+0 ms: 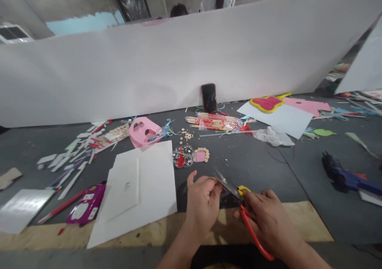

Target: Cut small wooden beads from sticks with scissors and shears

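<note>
My right hand grips a pair of scissors with red and yellow handles, the blades pointing away to the upper left. Close to the blades, my left hand has its fingertips pinched together, and whatever is between them is too small to make out. Beyond my left hand lies a round clear case of small dark and red pieces. Touching it on the right is a small pink piece edged with pale beads. A few loose beads are scattered just behind.
White sheets lie at left beside a purple packet and paper strips. A phone leans on the white partition behind bundled sticks. A blue glue gun lies at right. People are partly visible beyond the partition.
</note>
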Motion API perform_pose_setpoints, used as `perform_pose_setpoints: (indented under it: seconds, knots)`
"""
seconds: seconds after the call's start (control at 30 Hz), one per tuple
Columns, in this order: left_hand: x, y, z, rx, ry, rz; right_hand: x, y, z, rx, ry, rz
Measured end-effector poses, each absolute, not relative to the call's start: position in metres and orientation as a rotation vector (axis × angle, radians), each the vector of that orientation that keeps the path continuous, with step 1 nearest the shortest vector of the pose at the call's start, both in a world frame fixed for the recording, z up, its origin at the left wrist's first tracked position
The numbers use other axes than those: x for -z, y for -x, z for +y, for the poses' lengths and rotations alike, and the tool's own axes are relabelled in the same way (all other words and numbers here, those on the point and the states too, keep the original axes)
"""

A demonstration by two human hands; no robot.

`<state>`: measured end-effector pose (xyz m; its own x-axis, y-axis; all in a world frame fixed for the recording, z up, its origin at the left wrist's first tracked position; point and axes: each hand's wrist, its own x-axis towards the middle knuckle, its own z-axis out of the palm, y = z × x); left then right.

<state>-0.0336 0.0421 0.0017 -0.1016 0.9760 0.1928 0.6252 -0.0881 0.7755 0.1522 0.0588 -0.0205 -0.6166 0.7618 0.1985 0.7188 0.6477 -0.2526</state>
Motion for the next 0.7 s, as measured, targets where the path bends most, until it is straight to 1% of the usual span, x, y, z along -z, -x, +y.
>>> perform_pose_setpoints:
  seconds: [0.13, 0.27, 0.4, 0.53, 0.7]
  knots:
    - [0.001, 0.036, 0.045, -1.057, -1.563, 1.62, 0.017, -0.153, 0.061, -0.223, 1.208, -2.625]
    - [0.002, 0.04, 0.051, -1.042, -1.173, 1.318, 0.015, -0.156, 0.062, -0.21, 1.191, -2.63]
    - [0.001, 0.041, 0.055, -1.041, -1.014, 1.116, 0.015, -0.159, 0.062, -0.217, 1.166, -2.624]
    - [0.002, 0.042, 0.053, -1.05, -1.063, 1.136, 0.017, -0.161, 0.062, -0.267, 1.188, -2.622]
    - [0.005, 0.042, 0.049, -1.093, -1.216, 1.395, 0.019, -0.162, 0.063, -0.318, 1.27, -2.628]
